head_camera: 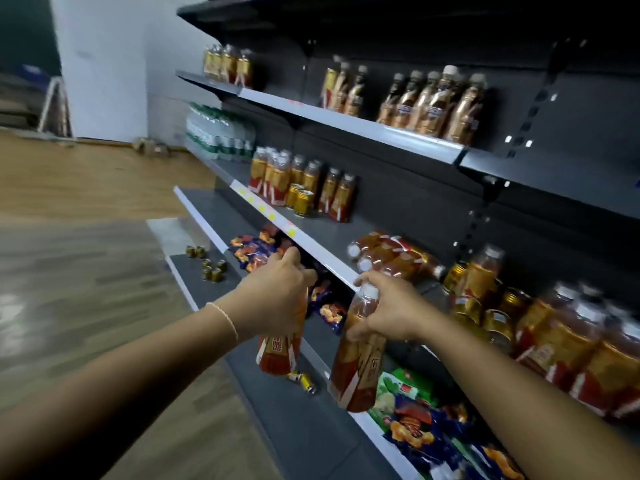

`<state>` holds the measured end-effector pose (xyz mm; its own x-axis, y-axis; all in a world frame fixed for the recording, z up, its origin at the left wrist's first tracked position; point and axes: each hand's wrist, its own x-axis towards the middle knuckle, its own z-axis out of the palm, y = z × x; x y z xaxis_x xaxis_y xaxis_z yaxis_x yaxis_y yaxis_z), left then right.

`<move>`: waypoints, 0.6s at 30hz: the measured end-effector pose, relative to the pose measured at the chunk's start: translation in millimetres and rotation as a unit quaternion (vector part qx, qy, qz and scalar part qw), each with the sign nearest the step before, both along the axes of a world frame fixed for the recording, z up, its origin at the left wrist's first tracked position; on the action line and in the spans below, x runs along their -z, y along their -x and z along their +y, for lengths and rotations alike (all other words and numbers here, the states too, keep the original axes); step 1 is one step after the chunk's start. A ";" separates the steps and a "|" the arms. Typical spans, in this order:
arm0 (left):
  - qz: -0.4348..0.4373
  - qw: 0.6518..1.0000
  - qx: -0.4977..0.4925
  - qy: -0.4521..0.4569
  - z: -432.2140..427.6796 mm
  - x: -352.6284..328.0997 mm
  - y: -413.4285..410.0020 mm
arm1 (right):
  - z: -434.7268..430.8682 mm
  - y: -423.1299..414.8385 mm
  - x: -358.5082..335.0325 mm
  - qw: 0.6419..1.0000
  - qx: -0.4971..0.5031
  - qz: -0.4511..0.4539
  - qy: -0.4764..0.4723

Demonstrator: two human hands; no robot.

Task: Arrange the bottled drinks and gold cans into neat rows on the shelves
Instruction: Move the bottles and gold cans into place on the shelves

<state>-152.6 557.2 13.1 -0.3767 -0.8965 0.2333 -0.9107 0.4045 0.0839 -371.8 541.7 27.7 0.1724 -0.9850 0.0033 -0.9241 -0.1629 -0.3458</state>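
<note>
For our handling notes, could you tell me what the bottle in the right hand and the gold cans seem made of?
The bottle: probably clear glossy plastic; amber drink shows through above the label. The gold cans: probably metal, shiny; sides reflect light.

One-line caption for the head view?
Left hand grips one bottle, right hand a second bottle, before a shelf holding toppled bottles.
</note>
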 end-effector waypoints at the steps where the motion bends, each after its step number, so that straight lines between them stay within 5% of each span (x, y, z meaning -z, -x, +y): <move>1: -0.005 1.000 -0.015 -0.011 -3.1 2.7 -13.1 | -9.0 -11.7 2.2 1.000 -0.017 -0.002 -0.012; 18: -0.001 0.991 -0.121 -0.054 -163.1 30.3 -120.4 | -219.8 -131.1 30.6 0.986 -0.141 -0.085 -0.013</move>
